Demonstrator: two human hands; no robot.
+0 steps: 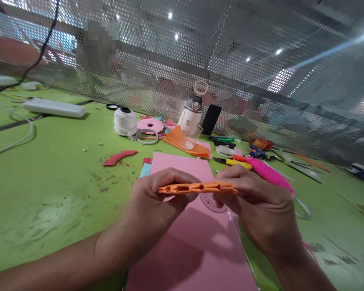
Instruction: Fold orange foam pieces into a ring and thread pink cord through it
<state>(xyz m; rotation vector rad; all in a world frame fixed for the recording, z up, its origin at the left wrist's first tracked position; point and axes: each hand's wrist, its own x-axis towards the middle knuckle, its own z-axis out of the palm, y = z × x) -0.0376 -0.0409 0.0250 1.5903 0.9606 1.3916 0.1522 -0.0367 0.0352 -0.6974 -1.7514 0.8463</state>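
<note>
Between my two hands is an orange folded-paper strip (200,187), made of interlocked pieces and seen edge-on. My left hand (159,202) pinches its left end, thumb and fingers closed around it. At the other end, my right hand (255,202) grips the strip with closed fingers. Both hands are raised over pink paper sheets (188,250) lying on the green table. A clear protractor (210,202) shows partly behind the strip and the right fingers. To the left on the table lies a similar red folded-paper strip (120,157).
White thread spool (125,123), pink paper disc (150,126), orange paper (178,139), plastic cup (191,135) and water bottle (190,115) stand behind. A yellow cutter (238,163) and pink yarn (271,174) lie right. A power strip (54,107) lies far left, before a perforated metal screen (157,60).
</note>
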